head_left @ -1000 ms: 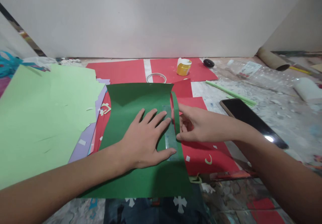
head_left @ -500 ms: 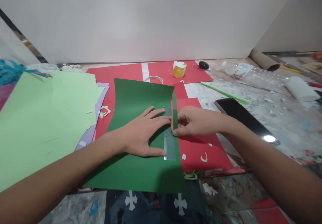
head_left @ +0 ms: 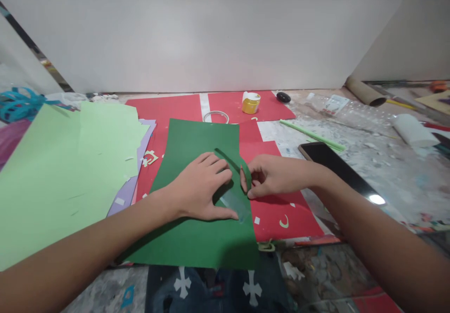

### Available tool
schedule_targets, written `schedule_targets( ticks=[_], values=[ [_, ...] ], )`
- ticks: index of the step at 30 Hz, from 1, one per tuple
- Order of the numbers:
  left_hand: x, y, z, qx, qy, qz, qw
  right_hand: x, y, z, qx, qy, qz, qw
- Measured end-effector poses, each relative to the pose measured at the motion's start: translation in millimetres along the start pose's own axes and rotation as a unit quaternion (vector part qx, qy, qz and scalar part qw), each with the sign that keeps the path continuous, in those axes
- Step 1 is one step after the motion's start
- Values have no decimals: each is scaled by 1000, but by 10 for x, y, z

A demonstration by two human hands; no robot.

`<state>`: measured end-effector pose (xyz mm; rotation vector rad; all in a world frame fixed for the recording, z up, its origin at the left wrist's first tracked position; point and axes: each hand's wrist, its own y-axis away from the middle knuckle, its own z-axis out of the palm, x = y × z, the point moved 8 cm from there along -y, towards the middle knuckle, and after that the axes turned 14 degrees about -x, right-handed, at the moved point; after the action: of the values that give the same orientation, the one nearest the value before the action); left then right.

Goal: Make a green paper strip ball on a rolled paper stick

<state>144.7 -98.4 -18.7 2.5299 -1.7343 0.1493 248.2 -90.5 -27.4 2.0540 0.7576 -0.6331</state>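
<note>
A dark green paper sheet lies on red paper in the middle of the worktop. My left hand presses flat on the green sheet, with fingers and thumb on a clear ruler that lies aslant near the sheet's right edge. My right hand pinches the narrow green edge strip, which is lifted and curled over the ruler.
A large light green sheet over purple paper lies at the left. Behind are a tape ring, a yellow jar and a black lid. A phone, a green stick and a cardboard tube lie at the right.
The ruler has turned from straight to aslant under my left hand. The green edge strip has gone from upright to curled over. My right hand keeps pinching it.
</note>
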Motion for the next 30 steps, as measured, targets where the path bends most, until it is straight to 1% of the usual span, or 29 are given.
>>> schedule_targets(
  ticks=[3,7,12,14,20,25,30],
  values=[
    [56,1,8,-11,-20,-7,1000,1,-8,-24,16,-24,-6,1000],
    [158,27,19,-30,-19,-4,999,-24,-21,-46,32,-43,-39,998],
    [193,102,11,-90,65,22,994,35,-21,-53,39,-39,-10,998],
    [189,123,2,-102,91,33,990,24,-19,-52,37,-34,-9,999],
    [220,106,29,-75,76,26,994,5,-14,-70,42,-19,7,999],
    [250,96,74,-52,64,7,997,-7,-20,-60,34,-20,0,999],
    [259,91,71,-35,53,-9,998,-3,-17,-55,34,-33,-2,999]
  ],
)
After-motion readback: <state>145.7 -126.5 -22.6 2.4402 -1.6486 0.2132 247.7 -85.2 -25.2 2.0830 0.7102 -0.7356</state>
